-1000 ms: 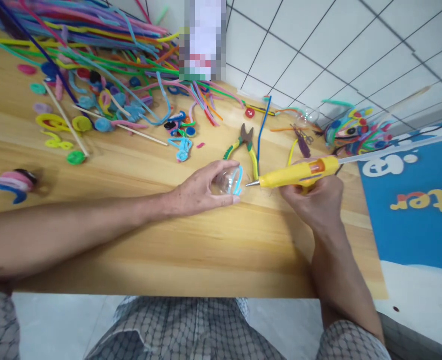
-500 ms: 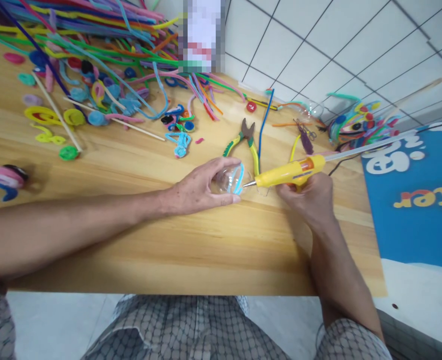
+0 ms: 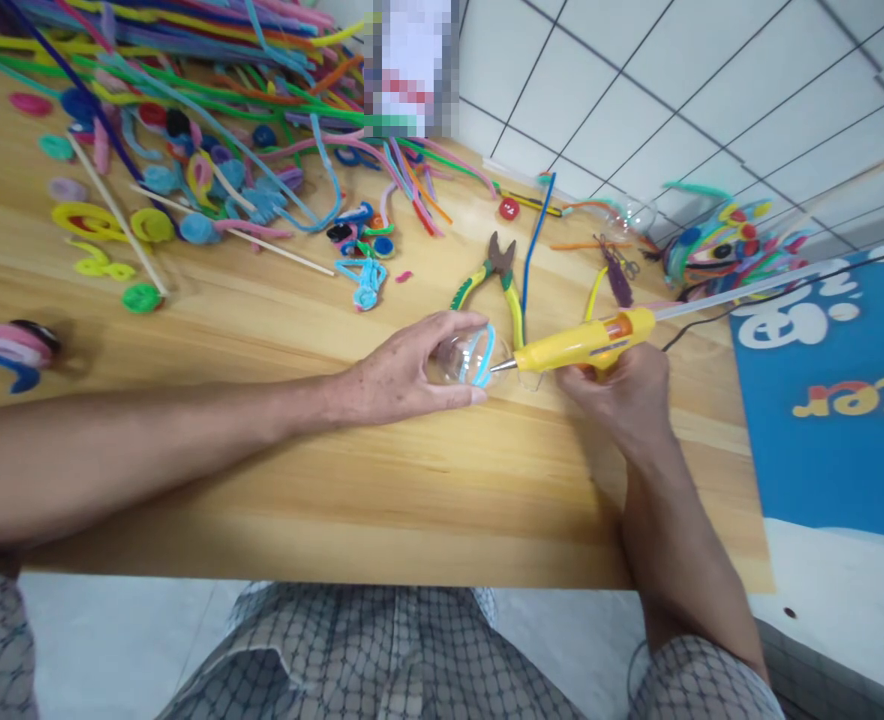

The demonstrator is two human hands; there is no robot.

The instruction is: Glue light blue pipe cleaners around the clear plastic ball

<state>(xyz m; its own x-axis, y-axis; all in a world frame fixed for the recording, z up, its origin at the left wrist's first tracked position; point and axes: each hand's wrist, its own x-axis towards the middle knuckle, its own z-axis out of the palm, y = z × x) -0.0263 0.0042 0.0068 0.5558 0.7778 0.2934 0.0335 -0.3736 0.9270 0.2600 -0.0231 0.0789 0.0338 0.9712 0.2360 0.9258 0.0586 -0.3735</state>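
My left hand (image 3: pixel 412 370) curls its thumb and fingers around a clear plastic ball (image 3: pixel 453 358) above the wooden table. A light blue pipe cleaner (image 3: pixel 485 350) runs in a curve on the ball. My right hand (image 3: pixel 618 390) grips a yellow hot glue gun (image 3: pixel 573 345), its metal nozzle pointing left at the ball's right side, close to the pipe cleaner. Whether the tip touches cannot be made out. A clear glue stick (image 3: pixel 701 297) sticks out of the gun's back. Just beyond the ball lie pliers (image 3: pixel 500 262) with green and yellow handles, jaws pointing away.
Many coloured pipe cleaners (image 3: pixel 209 75) are heaped at the back left, with felt-like coils and wooden sticks (image 3: pixel 116 212) before them. A blue pipe cleaner (image 3: pixel 538 245) lies beside the pliers. A bundle of coloured pieces (image 3: pixel 734 250) and a blue printed sheet (image 3: pixel 839 430) are at the right.
The glue gun's nozzle has come slightly nearer the pipe cleaner on the ball. The whole view has shifted a little; both hands keep their grips.
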